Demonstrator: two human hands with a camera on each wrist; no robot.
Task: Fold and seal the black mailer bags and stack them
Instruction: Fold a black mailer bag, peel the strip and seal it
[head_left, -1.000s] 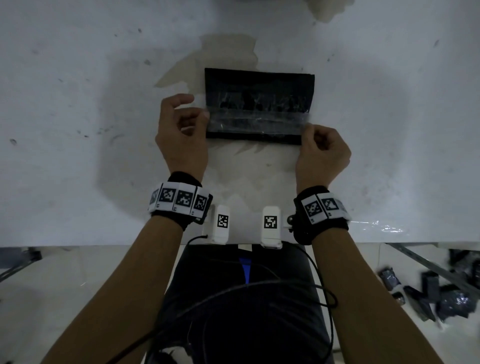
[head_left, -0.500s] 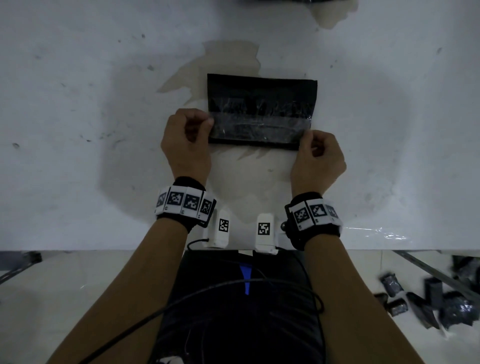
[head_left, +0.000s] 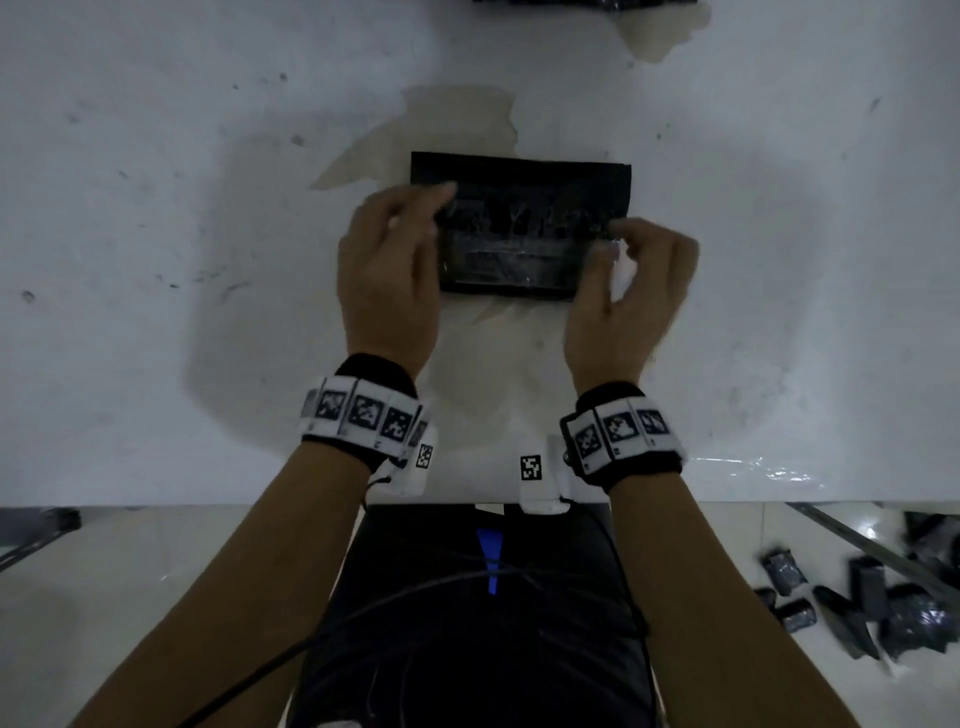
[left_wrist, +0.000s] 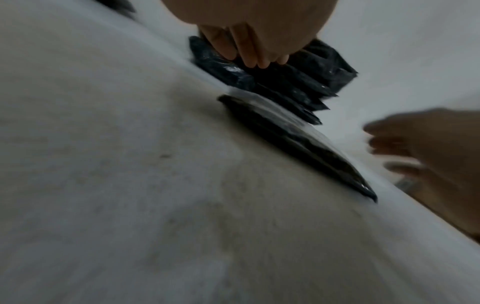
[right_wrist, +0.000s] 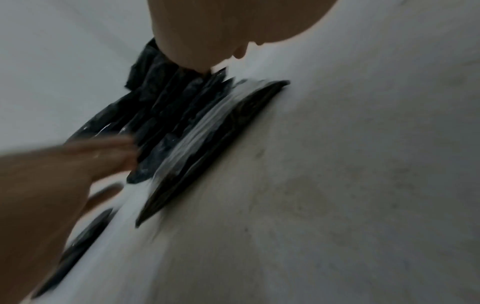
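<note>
Mailer bag (head_left: 519, 228): folded, flat on the white surface (head_left: 156, 260), 12 o'clock of the person.
Left hand (head_left: 387, 275): grip released, fingers straight at the bag's 9 o'clock edge.
Right hand (head_left: 631, 291): fingers curled at the 3 o'clock edge; grip unclear.

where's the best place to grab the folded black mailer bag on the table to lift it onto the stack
Probably by its short ends, one hand from each side. The folded mailer bag lies flat on the white table, long side facing the person, with the left hand and right hand already at those ends. Pinching there, thumb on top, should keep the glossy folded flap closed.
</note>
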